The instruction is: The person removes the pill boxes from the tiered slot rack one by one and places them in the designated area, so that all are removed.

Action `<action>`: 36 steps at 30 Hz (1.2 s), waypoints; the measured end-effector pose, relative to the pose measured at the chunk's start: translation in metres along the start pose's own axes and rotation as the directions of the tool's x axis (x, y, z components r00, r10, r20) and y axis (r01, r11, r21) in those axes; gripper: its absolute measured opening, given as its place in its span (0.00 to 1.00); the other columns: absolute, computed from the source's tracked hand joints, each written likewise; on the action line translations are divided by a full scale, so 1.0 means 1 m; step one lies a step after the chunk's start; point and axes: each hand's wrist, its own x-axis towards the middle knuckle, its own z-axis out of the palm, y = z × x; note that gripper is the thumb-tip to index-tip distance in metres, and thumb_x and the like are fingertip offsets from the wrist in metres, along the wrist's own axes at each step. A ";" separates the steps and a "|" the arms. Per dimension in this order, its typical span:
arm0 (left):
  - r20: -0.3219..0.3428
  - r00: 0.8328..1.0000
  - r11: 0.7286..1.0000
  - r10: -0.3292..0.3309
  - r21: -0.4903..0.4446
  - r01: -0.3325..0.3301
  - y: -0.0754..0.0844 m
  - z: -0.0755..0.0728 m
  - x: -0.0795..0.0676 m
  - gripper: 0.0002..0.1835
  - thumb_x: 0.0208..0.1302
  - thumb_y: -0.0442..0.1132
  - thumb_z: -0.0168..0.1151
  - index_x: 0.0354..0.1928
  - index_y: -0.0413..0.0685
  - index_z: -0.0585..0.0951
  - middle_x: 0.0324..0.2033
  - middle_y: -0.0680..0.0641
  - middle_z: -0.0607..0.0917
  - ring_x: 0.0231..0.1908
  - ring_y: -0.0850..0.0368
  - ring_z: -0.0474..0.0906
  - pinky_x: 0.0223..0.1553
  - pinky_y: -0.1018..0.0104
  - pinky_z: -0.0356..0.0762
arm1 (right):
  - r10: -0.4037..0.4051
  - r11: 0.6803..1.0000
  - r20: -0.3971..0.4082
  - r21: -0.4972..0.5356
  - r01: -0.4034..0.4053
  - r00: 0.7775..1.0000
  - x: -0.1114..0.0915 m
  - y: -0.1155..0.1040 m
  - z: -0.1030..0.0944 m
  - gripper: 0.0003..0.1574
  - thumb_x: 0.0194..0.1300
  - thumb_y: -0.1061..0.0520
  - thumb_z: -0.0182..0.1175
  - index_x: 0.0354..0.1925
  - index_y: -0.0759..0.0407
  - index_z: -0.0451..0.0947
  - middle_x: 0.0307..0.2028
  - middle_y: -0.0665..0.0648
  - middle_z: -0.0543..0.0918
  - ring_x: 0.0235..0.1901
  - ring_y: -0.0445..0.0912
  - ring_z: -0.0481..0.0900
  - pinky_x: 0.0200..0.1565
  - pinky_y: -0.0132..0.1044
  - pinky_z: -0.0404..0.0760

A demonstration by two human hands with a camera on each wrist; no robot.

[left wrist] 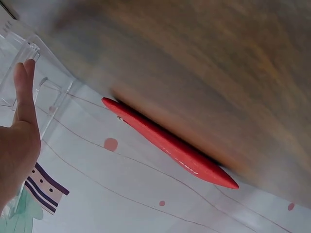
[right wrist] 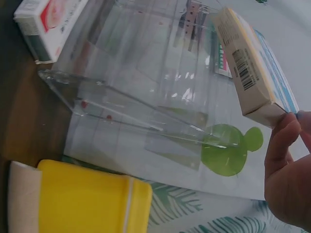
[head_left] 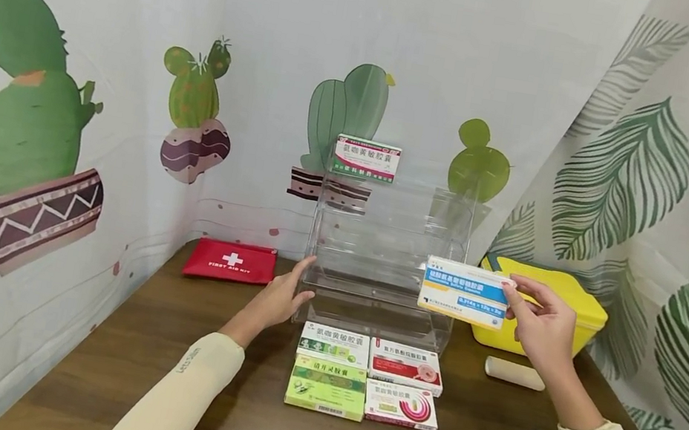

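Note:
My right hand (head_left: 543, 329) pinches a blue, white and yellow medicine box (head_left: 463, 294) by its right end, raised in front of the clear tiered display rack (head_left: 372, 295). In the right wrist view, the box's barcode side faces the camera. My left hand (head_left: 278, 298) rests at the rack's left side, its fingers fairly straight in the left wrist view. On the rack's top tier, at the left, stands a white, pink and green medicine box (head_left: 367, 159). Before the rack lie a white-and-green box (head_left: 334, 343), a white-and-red box (head_left: 406, 364), a lime-green box (head_left: 327, 389) and a white-and-pink box (head_left: 402, 405).
A red first aid pouch (head_left: 231, 262) lies left of the rack on the wooden table (head_left: 181, 309). To the right stand a yellow container (head_left: 579, 312) and a pale cylinder (head_left: 514, 373) lying on its side. Behind hangs a patterned cloth (head_left: 282, 10).

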 end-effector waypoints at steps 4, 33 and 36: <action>0.006 1.000 1.000 -0.012 0.017 0.011 0.001 0.000 0.001 0.43 0.69 0.43 0.63 0.77 0.63 0.47 0.52 0.34 0.80 0.45 0.44 0.83 0.52 0.46 0.77 | 0.005 1.000 0.037 -0.017 -0.005 0.999 -0.007 0.009 -0.003 0.22 0.67 0.60 0.64 0.56 0.68 0.78 0.34 0.50 0.85 0.17 0.41 0.74 0.12 0.31 0.65; 0.015 0.998 0.995 -0.056 0.078 0.055 0.003 0.001 0.003 0.42 0.71 0.43 0.60 0.77 0.61 0.46 0.37 0.39 0.80 0.19 0.56 0.73 0.31 0.57 0.78 | 0.183 0.950 0.195 -0.286 -0.123 0.964 -0.041 0.067 -0.029 0.25 0.68 0.47 0.64 0.52 0.65 0.82 0.43 0.67 0.85 0.26 0.40 0.80 0.21 0.37 0.79; 0.011 0.999 0.996 -0.049 0.079 0.048 0.004 0.001 0.003 0.42 0.71 0.43 0.61 0.77 0.60 0.47 0.36 0.39 0.80 0.21 0.56 0.74 0.33 0.55 0.79 | 0.176 0.943 0.202 -0.314 -0.107 0.963 -0.042 0.074 -0.034 0.25 0.68 0.47 0.64 0.52 0.66 0.81 0.42 0.67 0.86 0.26 0.41 0.79 0.20 0.37 0.77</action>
